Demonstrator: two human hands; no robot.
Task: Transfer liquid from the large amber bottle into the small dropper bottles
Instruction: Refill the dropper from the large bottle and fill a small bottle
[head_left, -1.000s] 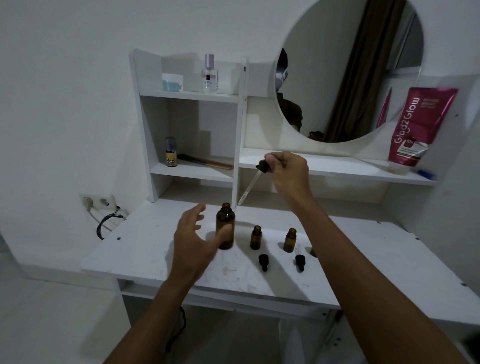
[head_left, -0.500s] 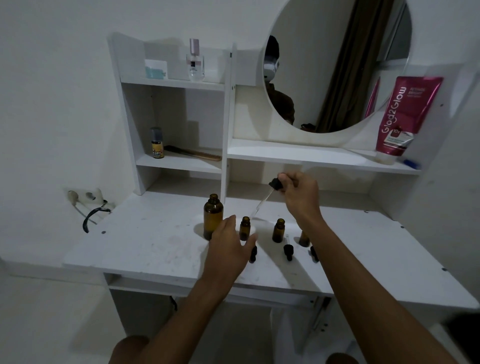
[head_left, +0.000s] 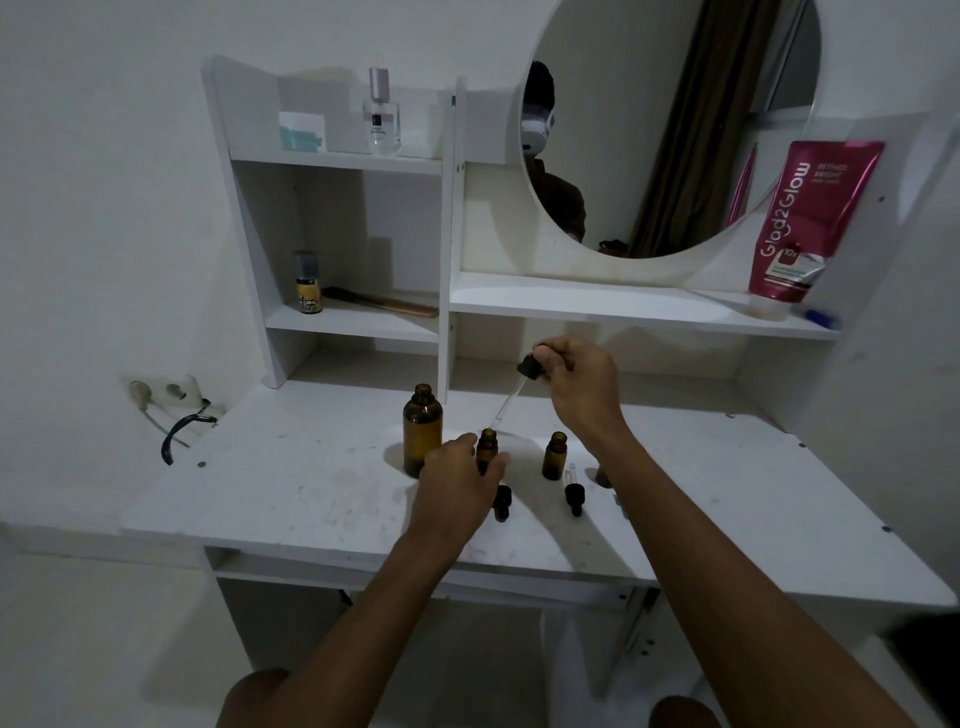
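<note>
The large amber bottle (head_left: 422, 428) stands uncapped on the white desk (head_left: 291, 483). My left hand (head_left: 457, 486) grips a small amber dropper bottle (head_left: 487, 447) just right of it. My right hand (head_left: 576, 387) pinches the black bulb of a glass dropper (head_left: 511, 397), tilted with its tip just above that small bottle's mouth. A second small bottle (head_left: 555, 456) stands open further right. Two black dropper caps (head_left: 503, 501) (head_left: 574, 496) lie on the desk in front. A third small bottle (head_left: 602, 475) is mostly hidden behind my right forearm.
Shelves behind hold a perfume bottle (head_left: 383, 117), a small yellow-labelled bottle (head_left: 307, 283), a comb (head_left: 382, 301) and a pink tube (head_left: 808, 223). A round mirror (head_left: 670, 124) hangs above. A wall socket with a black cable (head_left: 176, 421) sits at the left.
My left hand moved right from beside the large bottle and closed on the first small bottle. My right hand lowered the dropper until its tip reached that bottle's mouth.
</note>
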